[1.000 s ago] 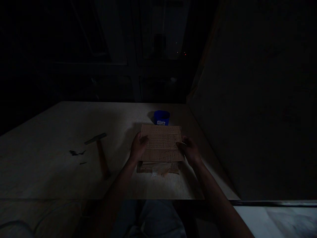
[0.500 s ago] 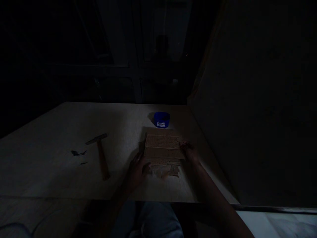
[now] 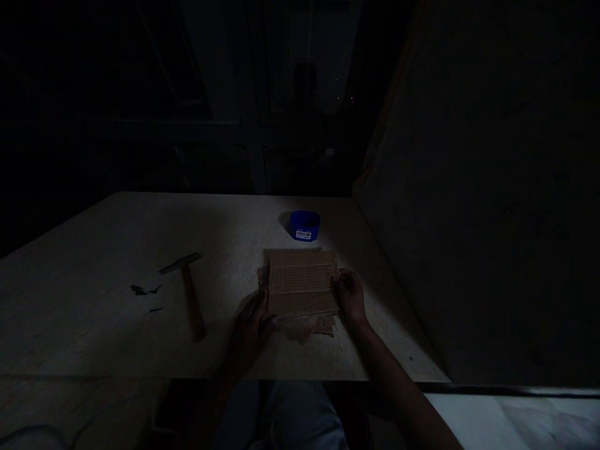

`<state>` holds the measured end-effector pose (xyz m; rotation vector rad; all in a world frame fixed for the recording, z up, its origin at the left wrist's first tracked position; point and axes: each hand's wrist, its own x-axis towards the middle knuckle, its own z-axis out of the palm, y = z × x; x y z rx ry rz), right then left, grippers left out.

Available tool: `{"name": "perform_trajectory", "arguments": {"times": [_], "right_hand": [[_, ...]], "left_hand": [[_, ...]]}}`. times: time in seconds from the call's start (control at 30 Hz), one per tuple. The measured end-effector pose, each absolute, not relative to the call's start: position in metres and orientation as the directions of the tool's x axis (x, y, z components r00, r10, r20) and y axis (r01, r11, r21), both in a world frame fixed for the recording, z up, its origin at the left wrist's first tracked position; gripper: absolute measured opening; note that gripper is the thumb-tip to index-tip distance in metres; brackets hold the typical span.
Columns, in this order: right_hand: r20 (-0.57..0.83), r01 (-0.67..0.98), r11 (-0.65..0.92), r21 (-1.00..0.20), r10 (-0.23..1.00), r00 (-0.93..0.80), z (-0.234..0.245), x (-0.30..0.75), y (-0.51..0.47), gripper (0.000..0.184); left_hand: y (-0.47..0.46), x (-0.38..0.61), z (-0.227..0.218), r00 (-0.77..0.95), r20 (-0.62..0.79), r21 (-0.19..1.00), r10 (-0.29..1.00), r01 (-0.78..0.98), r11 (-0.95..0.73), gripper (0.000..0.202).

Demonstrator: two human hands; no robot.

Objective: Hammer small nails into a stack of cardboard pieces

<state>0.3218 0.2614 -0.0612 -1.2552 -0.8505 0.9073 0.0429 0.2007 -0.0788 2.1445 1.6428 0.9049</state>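
Observation:
A brown cardboard piece (image 3: pixel 300 279) with rows of small holes lies in front of me, over other torn cardboard whose edge shows at its left. My right hand (image 3: pixel 350 297) pinches the right edge of the cardboard between thumb and fingers. At the lower left corner, my left hand (image 3: pixel 248 328) grips the cardboard, its fingers along the left side and its thumb at the near edge. A small cardboard scrap (image 3: pixel 324 325) sits just below the near edge. The light is dim, and fine finger contact is hard to see.
Behind the cardboard stands a blue plastic container (image 3: pixel 304 226) with a white label. To the left lies a hammer (image 3: pixel 191 297) with a wooden handle, near several small dark pieces (image 3: pixel 139 290). An upright panel (image 3: pixel 482 219) bounds the table's right side.
The perforated cardboard has come down toward me and slightly left, and now covers more of the layers below. My right hand moved left with it. My left hand stays at the corner.

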Motion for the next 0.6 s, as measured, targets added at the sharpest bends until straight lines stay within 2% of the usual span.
{"name": "perform_trajectory", "arguments": {"times": [0.13, 0.3, 0.43, 0.53, 0.6], "right_hand": [[0.105, -0.032, 0.125, -0.992, 0.927, 0.360, -0.061, 0.319, 0.259, 0.037], [0.164, 0.079, 0.148, -0.986, 0.947, 0.277, -0.066, 0.313, 0.255, 0.040], [0.204, 0.212, 0.144, -0.967, 0.932, 0.299, -0.069, 0.315, 0.254, 0.049], [0.315, 0.370, 0.210, -0.905, 0.916, 0.250, -0.067, 0.319, 0.251, 0.054], [0.321, 0.427, 0.218, -0.878, 0.929, 0.184, -0.064, 0.323, 0.247, 0.058]], "left_hand": [[0.197, 0.045, -0.076, 0.133, 0.312, 0.574, 0.941, 0.763, -0.298, 0.069], [0.195, 0.046, -0.078, 0.248, 0.375, 0.441, 0.893, 0.800, -0.407, 0.054], [0.197, 0.046, -0.081, 0.319, 0.401, 0.356, 0.859, 0.809, -0.467, 0.048], [0.197, 0.047, -0.081, 0.333, 0.404, 0.350, 0.852, 0.804, -0.480, 0.046], [0.197, 0.047, -0.082, 0.331, 0.408, 0.362, 0.851, 0.797, -0.483, 0.047]]}}
